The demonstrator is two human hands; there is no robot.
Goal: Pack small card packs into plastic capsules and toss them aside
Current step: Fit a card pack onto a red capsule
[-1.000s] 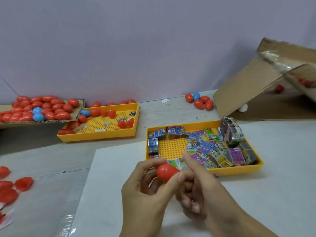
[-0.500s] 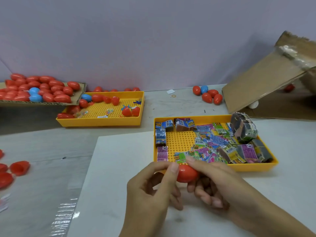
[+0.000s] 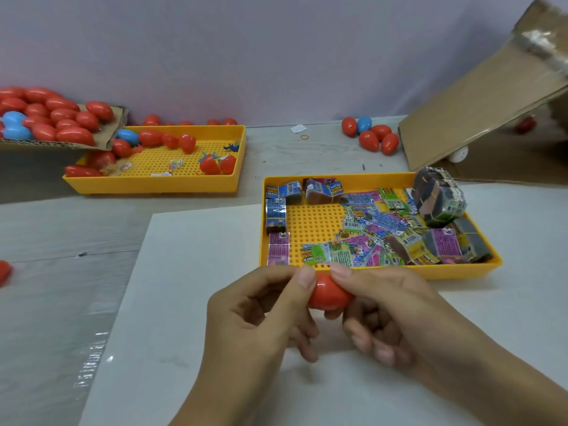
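Step in hand: closing a loaded capsule. The person holds one red capsule between both hands, just above the white sheet on the bench and directly in front of the near yellow tray. The left hand pinches the capsule's left end with thumb and forefinger; the right hand grips the right end, thumb on top, remaining fingers curled beneath. Both hands are grasping the capsule; neither is released.

The seam between the two halves is hidden by the fingers, so whether the capsule is fully snapped together cannot be confirmed; it appears closed or nearly so. No card pack shows outside it.

Next move, by judgement: press the halves together along their common axis until seated, then release with one hand and toss the capsule aside, probably toward the finished red capsules near the cardboard flap. After that, a fresh card pack from the loose packs in the near tray is required.
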